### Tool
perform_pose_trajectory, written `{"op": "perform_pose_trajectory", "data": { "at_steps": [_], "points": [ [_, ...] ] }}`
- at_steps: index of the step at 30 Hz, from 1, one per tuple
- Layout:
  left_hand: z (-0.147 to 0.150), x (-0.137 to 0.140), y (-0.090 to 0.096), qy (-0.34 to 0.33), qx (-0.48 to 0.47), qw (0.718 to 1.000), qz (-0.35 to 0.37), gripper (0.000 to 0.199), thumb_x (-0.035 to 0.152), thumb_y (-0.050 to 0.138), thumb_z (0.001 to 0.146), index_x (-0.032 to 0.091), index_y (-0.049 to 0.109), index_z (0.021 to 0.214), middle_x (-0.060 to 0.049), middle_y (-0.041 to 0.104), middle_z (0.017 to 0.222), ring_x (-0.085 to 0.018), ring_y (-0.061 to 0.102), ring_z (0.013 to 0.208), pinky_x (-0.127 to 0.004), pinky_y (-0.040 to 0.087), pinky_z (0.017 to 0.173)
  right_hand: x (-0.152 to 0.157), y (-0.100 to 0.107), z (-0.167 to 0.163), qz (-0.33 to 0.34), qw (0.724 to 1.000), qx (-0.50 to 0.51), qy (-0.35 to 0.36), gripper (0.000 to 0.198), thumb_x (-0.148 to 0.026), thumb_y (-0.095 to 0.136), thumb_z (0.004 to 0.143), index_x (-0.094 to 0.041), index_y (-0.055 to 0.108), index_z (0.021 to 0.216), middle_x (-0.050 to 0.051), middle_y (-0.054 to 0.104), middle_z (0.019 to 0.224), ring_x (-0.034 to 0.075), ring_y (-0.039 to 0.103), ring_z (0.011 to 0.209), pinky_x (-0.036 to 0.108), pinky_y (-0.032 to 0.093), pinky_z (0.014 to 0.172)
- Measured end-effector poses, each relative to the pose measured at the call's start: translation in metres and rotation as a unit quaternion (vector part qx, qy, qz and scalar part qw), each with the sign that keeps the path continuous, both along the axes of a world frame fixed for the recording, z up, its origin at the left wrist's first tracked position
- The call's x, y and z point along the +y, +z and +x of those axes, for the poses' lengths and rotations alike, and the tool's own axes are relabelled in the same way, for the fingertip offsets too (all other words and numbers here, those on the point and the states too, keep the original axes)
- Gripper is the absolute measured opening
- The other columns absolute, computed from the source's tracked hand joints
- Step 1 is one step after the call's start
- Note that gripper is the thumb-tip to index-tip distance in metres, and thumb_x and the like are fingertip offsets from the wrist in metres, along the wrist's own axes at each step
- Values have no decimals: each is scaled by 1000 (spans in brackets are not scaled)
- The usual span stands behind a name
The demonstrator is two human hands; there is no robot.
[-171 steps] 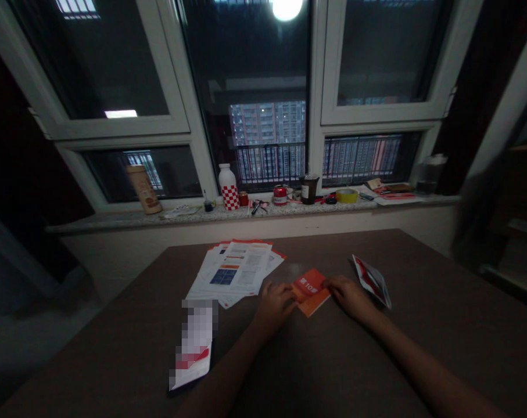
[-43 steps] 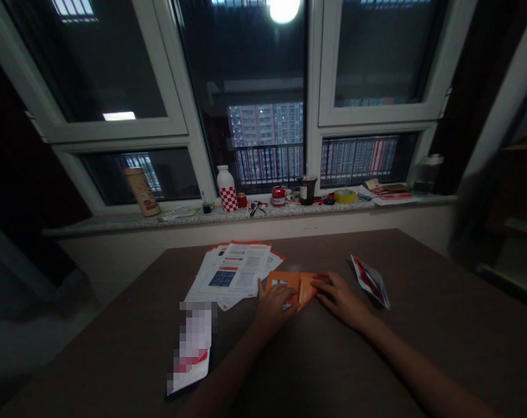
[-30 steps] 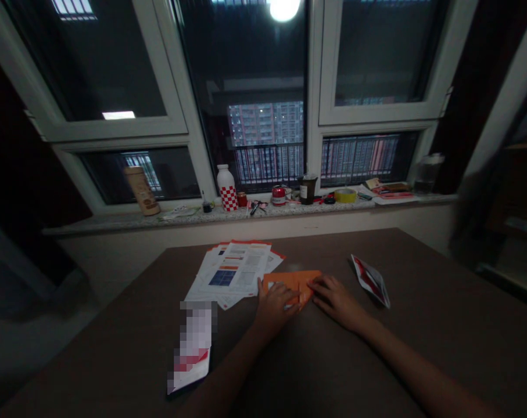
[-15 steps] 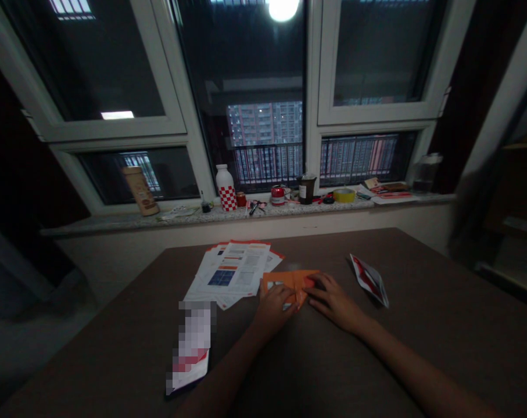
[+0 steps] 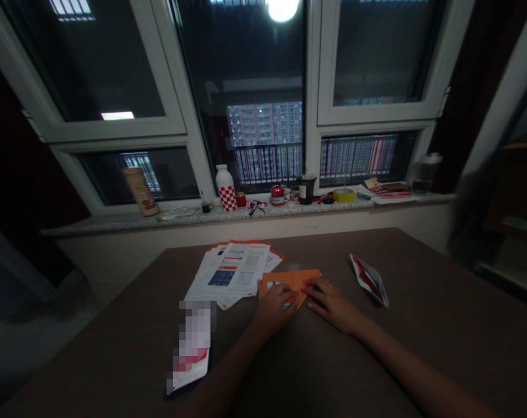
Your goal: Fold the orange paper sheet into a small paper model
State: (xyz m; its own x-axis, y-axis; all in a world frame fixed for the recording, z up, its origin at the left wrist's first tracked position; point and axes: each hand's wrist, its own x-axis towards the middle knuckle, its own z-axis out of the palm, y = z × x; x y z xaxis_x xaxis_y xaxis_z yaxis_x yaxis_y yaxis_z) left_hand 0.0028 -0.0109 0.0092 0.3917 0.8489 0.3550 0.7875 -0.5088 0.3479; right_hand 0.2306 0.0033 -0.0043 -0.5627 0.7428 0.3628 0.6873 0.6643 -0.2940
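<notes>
A folded sheet of orange paper (image 5: pixel 304 277) lies on the table in front of me, a white printed patch showing on its left part. My left hand (image 5: pixel 275 305) is closed over its left and near side, thumb at the left edge and fingers curled on top. On the right, my right hand (image 5: pixel 330 302) rests with fingers stretched out, their tips touching the paper near a red patch; the thumb is held apart, nearer to me. Both hands partly cover the paper, so the folds under the fingertips are hidden.
Printed sheets (image 5: pixel 232 270) lie spread at the left, touching the orange paper. A phone-like object (image 5: pixel 193 374), partly pixelated, is nearer me. A folded white and red paper piece (image 5: pixel 368 280) stands at the right. Bottles, tape (image 5: pixel 344 195) and small items line the windowsill (image 5: pixel 180 219).
Both hands have shifted only slightly on the orange paper. The right fingertips have slid a little left and down along it. Everything else stays put.
</notes>
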Motion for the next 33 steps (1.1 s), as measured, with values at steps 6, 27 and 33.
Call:
{"op": "perform_pose_trajectory", "data": {
  "at_steps": [6, 27, 33],
  "points": [
    [0, 1, 1, 8, 6, 1000, -4, 25, 40, 51, 93, 33, 68, 110, -1, 66, 112, -23, 56, 109, -64, -5, 112, 0, 1, 0, -7, 1000, -6, -1, 42, -44, 48, 95, -31, 52, 135, 8, 51, 134, 26, 44, 127, 48, 35, 108],
    [-5, 6, -3, -18, -3, 1000, -9, 25, 33, 49, 95, 32, 68, 112, 1, 68, 117, -21, 57, 114, -57, -14, 114, 0, 3, 0, 3, 1000, -15, 15, 35, -41, 45, 98, -34, 58, 129, 6, 56, 135, 24, 46, 129, 51, 26, 113],
    [-7, 10, -9, -23, -7, 1000, -13, 27, 31, 53, 93, 29, 66, 116, -1, 67, 123, -22, 55, 119, -56, -11, 116, -1, 5, 0, -28, 999, -16, 21, 38, -44, 41, 98, -33, 56, 132, 5, 51, 142, 25, 38, 137, 54, 20, 115]
  ]
}}
